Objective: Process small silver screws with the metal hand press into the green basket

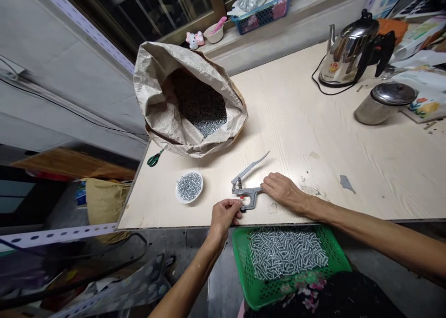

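Note:
Grey spring-loaded hand-press pliers (248, 191) lie at the table's front edge, their upper handle raised and a small red part at the jaw. My right hand (281, 190) is closed around the end of the lower handle. At the jaw, my left hand (226, 212) has thumb and fingers pinched together; what they hold is too small and hidden to name. To the left of that hand stands a white bowl (179, 198) of small silvery screw-like pieces. Below the table edge a green basket (240, 262) holds a heap of similar silvery metal pieces.
A large paper-lined sack (153, 99) of metal pieces stands open on the table (278, 104), beside green-handled scissors (154, 160). At the right are a steel kettle (343, 53) with a cord and a lidded metal canister (378, 106). A blue basket (265, 16) rests on the sill.

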{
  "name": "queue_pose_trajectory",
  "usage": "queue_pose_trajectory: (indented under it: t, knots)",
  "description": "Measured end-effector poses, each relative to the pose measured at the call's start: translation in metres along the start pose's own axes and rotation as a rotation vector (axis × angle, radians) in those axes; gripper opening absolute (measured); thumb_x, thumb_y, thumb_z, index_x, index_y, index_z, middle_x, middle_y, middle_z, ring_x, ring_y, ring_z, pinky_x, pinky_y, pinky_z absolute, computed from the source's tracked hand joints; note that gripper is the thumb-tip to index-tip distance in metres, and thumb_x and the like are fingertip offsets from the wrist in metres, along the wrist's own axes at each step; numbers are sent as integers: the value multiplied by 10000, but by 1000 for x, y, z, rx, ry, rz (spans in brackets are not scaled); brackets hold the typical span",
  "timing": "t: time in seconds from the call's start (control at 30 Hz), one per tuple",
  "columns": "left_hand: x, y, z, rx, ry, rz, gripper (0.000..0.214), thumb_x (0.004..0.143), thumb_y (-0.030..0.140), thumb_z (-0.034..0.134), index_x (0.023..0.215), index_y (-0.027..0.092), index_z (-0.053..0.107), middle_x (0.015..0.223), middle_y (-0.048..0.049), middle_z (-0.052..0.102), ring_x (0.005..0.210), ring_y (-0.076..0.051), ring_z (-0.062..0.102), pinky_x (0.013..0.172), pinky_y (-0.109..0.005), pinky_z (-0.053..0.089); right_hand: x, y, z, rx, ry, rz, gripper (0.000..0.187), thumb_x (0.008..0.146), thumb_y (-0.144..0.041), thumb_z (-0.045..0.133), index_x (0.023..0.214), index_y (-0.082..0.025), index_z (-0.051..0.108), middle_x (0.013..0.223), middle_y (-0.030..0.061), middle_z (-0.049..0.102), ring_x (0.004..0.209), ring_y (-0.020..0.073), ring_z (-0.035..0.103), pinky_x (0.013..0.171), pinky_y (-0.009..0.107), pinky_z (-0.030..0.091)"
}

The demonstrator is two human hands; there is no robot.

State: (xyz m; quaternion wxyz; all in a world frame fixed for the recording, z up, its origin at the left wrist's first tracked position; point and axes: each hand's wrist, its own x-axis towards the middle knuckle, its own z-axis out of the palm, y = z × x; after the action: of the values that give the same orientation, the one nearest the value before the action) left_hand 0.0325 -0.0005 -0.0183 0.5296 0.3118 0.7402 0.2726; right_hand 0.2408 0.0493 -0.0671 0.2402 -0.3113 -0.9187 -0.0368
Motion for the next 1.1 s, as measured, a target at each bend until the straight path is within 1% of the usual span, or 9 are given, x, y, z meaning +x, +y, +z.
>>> queue_pose_trajectory:
  t: [0.2, 0.33, 0.43, 0.53, 0.7, 0.8, 0.9, 1.0, 1.1]
  knots:
    - [12, 12, -7, 156, -144, -156, 188, 724, 271, 707, 686, 113, 613, 401, 30, 547, 337, -63, 458, 385, -171, 387, 0, 0, 1, 43, -69, 33, 281, 951, -86, 326, 758, -174, 510, 751, 37, 504, 712, 171, 373, 646, 318, 290]
    - [21, 20, -12, 248, -247, -199, 209, 678, 279, 758, 647, 120, 628, 382, 33, 542, 326, -61, 454, 390, -172, 389, 1, 1, -1, 74, -107, 36, 260, 946, -84, 340, 774, -171, 514, 765, 37, 515, 716, 170, 380, 647, 312, 289]
    - [24, 23, -14, 259, -300, -217, 207, 666, 279, 766, 638, 119, 639, 409, 15, 575, 351, -70, 493, 415, -178, 420, 3, 2, -2, 103, -143, 38, 240, 938, -83, 362, 774, -173, 512, 780, 36, 526, 718, 169, 386, 651, 307, 289]
    - [24, 23, -13, 240, -288, -249, 198, 659, 271, 772, 655, 114, 651, 427, -3, 596, 366, -83, 518, 437, -192, 445, 4, 4, -1, 119, -156, 52, 211, 930, -96, 397, 776, -180, 516, 789, 33, 539, 732, 173, 399, 658, 312, 284]
    - [22, 21, -11, 213, -239, -301, 178, 664, 240, 777, 674, 104, 662, 430, -15, 605, 373, -92, 536, 444, -199, 466, 7, 11, 1, 175, -155, 90, 95, 907, -183, 504, 818, -188, 535, 829, 27, 566, 791, 184, 432, 674, 320, 277]
    - [21, 20, -11, 196, -232, -341, 145, 690, 215, 756, 679, 102, 666, 455, -29, 625, 390, -97, 557, 454, -199, 481, 7, 10, 0, 199, -171, 70, 144, 924, -153, 456, 795, -188, 512, 806, 19, 549, 762, 173, 418, 668, 313, 278]
    - [21, 21, -11, 179, -227, -365, 134, 693, 203, 755, 691, 101, 669, 463, -34, 630, 404, -100, 568, 453, -196, 484, 4, 6, 0, 208, -145, 73, 203, 950, -134, 382, 791, -184, 497, 793, 21, 531, 735, 168, 391, 659, 305, 282]
    - [19, 21, -11, 155, -221, -365, 145, 685, 202, 765, 707, 93, 672, 473, -36, 633, 420, -100, 577, 464, -194, 491, -1, 1, 1, 204, -106, 100, 245, 965, -125, 332, 793, -178, 499, 789, 27, 521, 728, 167, 374, 662, 301, 286]
    - [15, 20, -11, 116, -205, -340, 146, 688, 197, 764, 693, 92, 662, 483, -35, 635, 415, -93, 577, 479, -196, 503, -5, -1, 3, 180, -80, 100, 253, 969, -134, 329, 796, -177, 508, 788, 32, 519, 734, 172, 372, 671, 305, 286]
